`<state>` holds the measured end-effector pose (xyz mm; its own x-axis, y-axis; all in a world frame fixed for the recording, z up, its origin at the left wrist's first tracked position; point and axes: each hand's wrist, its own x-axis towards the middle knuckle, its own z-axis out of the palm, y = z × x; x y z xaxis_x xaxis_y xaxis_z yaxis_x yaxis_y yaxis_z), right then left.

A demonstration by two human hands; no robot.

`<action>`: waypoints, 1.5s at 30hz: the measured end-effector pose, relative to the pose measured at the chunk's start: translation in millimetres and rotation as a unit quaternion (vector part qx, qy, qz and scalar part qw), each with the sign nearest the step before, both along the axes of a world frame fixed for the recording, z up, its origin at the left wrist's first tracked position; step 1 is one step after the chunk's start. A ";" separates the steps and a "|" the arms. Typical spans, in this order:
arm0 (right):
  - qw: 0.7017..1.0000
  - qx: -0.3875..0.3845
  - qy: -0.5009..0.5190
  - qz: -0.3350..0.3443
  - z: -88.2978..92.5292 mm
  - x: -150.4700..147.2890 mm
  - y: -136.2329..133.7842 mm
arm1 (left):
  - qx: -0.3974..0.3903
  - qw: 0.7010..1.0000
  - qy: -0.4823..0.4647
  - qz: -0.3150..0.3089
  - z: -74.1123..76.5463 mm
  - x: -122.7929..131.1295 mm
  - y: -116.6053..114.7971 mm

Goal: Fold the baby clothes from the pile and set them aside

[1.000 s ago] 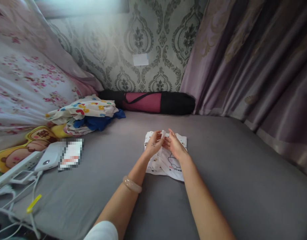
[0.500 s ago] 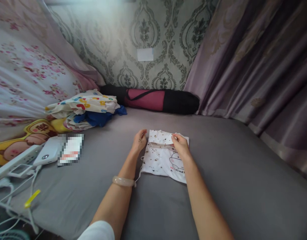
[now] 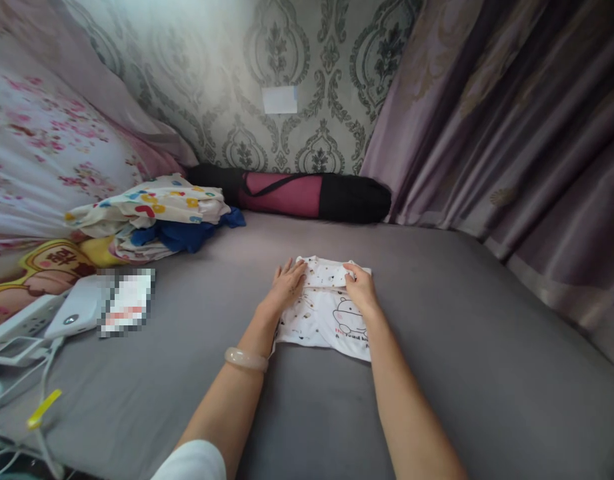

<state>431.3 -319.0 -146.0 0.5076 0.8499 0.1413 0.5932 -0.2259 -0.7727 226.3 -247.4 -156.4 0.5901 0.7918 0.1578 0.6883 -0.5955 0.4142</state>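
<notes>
A small white printed garment, like a baby's top, lies partly folded on the grey bed sheet. It bears tiny specks and a bear drawing with lettering at its lower right. Its upper band is turned over toward me. My left hand rests on the garment's upper left edge with fingers stretched out. At the upper right, my right hand pinches the folded band between thumb and fingers. My right forearm covers part of the garment's right edge.
A black and maroon long bag lies along the wall. To the left are heaped clothes, a yellow pillow, a power strip, a white power bank and cables. Curtains hang at both sides.
My left hand has moved right from beside the garment onto its upper left edge, its fingers spreading. The folded band lies flatter. My right hand keeps its pinch.
</notes>
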 end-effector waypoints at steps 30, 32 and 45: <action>0.943 -0.109 -0.315 0.000 24.1 -39.3 -9.0 | 0.035 0.998 -0.036 0.039 2.1 4.3 -3.2; 0.937 -0.107 -0.324 0.078 26.2 -55.5 2.0 | 0.032 0.999 -0.025 0.021 3.9 7.0 -3.3; 0.917 -0.143 -0.301 0.219 6.3 -65.0 5.2 | -0.015 0.997 0.073 -0.011 -3.1 8.8 1.1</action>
<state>366.3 -313.8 -139.6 0.0112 0.9997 0.0238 0.9752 -0.0056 -0.2214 235.2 -246.3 -159.5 0.6218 0.7819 0.0443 0.7301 -0.5992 0.3285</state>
